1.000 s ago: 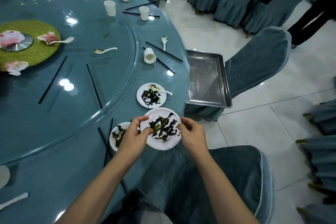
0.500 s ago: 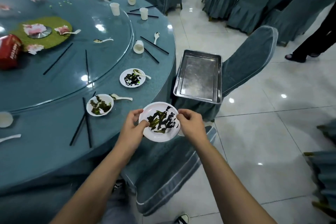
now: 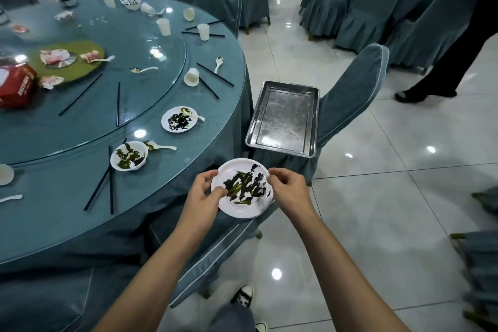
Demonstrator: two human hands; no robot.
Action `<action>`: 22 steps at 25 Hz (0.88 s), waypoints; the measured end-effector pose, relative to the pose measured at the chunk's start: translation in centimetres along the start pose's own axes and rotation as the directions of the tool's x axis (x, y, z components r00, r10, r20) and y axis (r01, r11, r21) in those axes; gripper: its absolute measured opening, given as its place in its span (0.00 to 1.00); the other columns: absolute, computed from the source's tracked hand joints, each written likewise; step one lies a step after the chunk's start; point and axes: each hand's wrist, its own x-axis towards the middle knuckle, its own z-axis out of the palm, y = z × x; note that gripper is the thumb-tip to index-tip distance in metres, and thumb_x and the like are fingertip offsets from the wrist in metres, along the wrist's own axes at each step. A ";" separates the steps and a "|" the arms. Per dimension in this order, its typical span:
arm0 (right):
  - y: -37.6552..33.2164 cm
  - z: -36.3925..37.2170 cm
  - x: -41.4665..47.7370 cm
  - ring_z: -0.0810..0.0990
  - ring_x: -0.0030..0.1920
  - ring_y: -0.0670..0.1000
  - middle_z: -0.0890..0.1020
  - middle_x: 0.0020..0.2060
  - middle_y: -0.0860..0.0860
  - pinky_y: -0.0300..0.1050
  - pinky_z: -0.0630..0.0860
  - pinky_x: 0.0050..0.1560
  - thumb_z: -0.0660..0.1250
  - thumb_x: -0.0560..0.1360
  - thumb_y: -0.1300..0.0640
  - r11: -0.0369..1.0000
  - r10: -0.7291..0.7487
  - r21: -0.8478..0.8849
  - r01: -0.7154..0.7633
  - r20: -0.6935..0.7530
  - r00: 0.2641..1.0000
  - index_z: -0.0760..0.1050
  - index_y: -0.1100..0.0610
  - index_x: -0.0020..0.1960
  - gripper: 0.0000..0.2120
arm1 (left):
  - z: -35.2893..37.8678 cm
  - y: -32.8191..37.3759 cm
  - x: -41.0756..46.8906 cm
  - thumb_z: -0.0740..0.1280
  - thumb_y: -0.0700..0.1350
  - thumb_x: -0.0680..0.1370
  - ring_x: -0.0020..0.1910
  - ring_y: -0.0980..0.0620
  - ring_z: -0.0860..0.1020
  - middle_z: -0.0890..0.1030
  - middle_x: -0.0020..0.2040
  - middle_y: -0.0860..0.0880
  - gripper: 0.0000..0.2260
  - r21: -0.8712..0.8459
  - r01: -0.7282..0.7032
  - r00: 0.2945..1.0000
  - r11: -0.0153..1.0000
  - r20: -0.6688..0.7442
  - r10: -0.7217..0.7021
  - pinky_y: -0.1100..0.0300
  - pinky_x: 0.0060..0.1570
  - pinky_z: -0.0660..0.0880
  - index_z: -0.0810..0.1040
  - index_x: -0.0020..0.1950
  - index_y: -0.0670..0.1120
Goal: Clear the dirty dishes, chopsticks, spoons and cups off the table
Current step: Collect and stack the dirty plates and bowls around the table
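floor (image 3: 377, 210): shiny pale tiles, with blue covered chairs all around.
table (image 3: 67, 210): big and round, blue cloth under glass.
plate (image 3: 242, 210): white, held flat just past the table's edge, above a blue chair (image 3: 215, 245).
left hand (image 3: 200, 197): grips the plate's left rim, thumb on top.
right hand (image 3: 289, 191): pinches the plate's right rim.
on the plate: dark green food bits.
bowl (image 3: 113, 162): on the table, dark green bits inside, a spoon (image 3: 161, 146) just beside it.
small plate (image 3: 165, 124): further back, with dark bits.
tray (image 3: 285, 116): shiny metal, on a chair seat beside the table.
cups (image 3: 163, 26): far side.
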 end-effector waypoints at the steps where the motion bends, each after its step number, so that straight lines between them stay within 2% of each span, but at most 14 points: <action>1: 0.1 -0.7 0.4 0.82 0.52 0.47 0.85 0.48 0.46 0.48 0.78 0.60 0.68 0.78 0.56 1.000 -0.004 -0.006 0.004 0.001 1.000 0.83 0.55 0.59 0.11 | 0.7 0.1 0.1 0.67 0.47 0.68 0.57 0.49 0.82 0.83 0.59 0.49 0.21 -0.003 -0.003 1.000 1.000 0.001 0.003 0.44 0.62 0.78 0.75 0.61 0.56; 3: 0.2 -1.5 1.5 0.82 0.53 0.47 0.85 0.50 0.47 0.46 0.78 0.60 0.68 0.78 0.56 1.000 -0.009 -0.024 0.010 0.009 1.000 0.83 0.55 0.60 0.12 | 1.9 0.1 0.6 0.69 0.44 0.72 0.57 0.49 0.82 0.82 0.60 0.48 0.19 -0.005 -0.009 1.000 1.000 0.000 0.009 0.44 0.62 0.77 0.75 0.63 0.54; 6: 0.3 -2.3 3.4 0.83 0.53 0.47 0.86 0.51 0.47 0.47 0.79 0.61 0.68 0.78 0.56 0.999 -0.014 -0.029 0.015 0.026 1.000 0.83 0.55 0.61 0.13 | 3.3 0.2 2.0 0.68 0.46 0.71 0.58 0.49 0.81 0.82 0.59 0.50 0.20 -0.011 -0.008 1.000 1.000 -0.027 0.008 0.43 0.62 0.77 0.75 0.63 0.55; 10: -0.3 -2.9 6.8 0.83 0.53 0.47 0.86 0.52 0.47 0.50 0.79 0.62 0.68 0.79 0.56 0.998 -0.018 -0.052 0.021 0.060 0.998 0.82 0.55 0.62 0.13 | 5.0 0.3 5.0 0.67 0.39 0.78 0.57 0.50 0.82 0.82 0.59 0.49 0.16 -0.030 -0.017 0.998 0.999 -0.064 0.015 0.43 0.61 0.78 0.74 0.64 0.53; 16: -2.7 -3.2 12.9 0.84 0.51 0.45 0.86 0.48 0.44 0.53 0.81 0.60 0.67 0.78 0.56 0.997 -0.009 -0.080 0.019 0.123 0.992 0.83 0.53 0.59 0.12 | 7.3 2.4 10.3 0.65 0.38 0.80 0.56 0.52 0.82 0.82 0.59 0.52 0.16 -0.088 0.002 0.994 0.996 -0.105 -0.011 0.53 0.54 0.79 0.74 0.65 0.53; 18: -3.7 -3.6 14.7 0.83 0.47 0.42 0.84 0.42 0.39 0.50 0.81 0.58 0.67 0.79 0.58 0.996 -0.013 -0.085 0.025 0.136 0.991 0.83 0.53 0.59 0.11 | 7.9 3.7 11.6 0.65 0.38 0.80 0.55 0.54 0.81 0.82 0.60 0.53 0.16 -0.084 0.004 0.994 0.996 -0.105 -0.013 0.56 0.51 0.77 0.73 0.66 0.53; 20: -4.6 -4.0 16.5 0.79 0.44 0.37 0.80 0.40 0.36 0.42 0.79 0.53 0.66 0.80 0.59 0.994 -0.026 -0.098 0.040 0.143 0.989 0.82 0.56 0.61 0.12 | 8.6 4.8 13.1 0.65 0.39 0.81 0.56 0.54 0.81 0.81 0.61 0.53 0.16 -0.074 0.008 0.995 0.997 -0.099 -0.015 0.56 0.51 0.76 0.73 0.66 0.53; 22: -5.3 -4.1 18.2 0.78 0.43 0.38 0.81 0.42 0.40 0.36 0.75 0.48 0.66 0.80 0.59 0.990 -0.032 -0.129 0.053 0.158 0.987 0.81 0.57 0.62 0.12 | 8.9 5.5 14.4 0.65 0.40 0.81 0.57 0.53 0.81 0.81 0.62 0.54 0.16 -0.073 0.028 0.994 0.997 -0.100 -0.035 0.54 0.54 0.77 0.73 0.66 0.55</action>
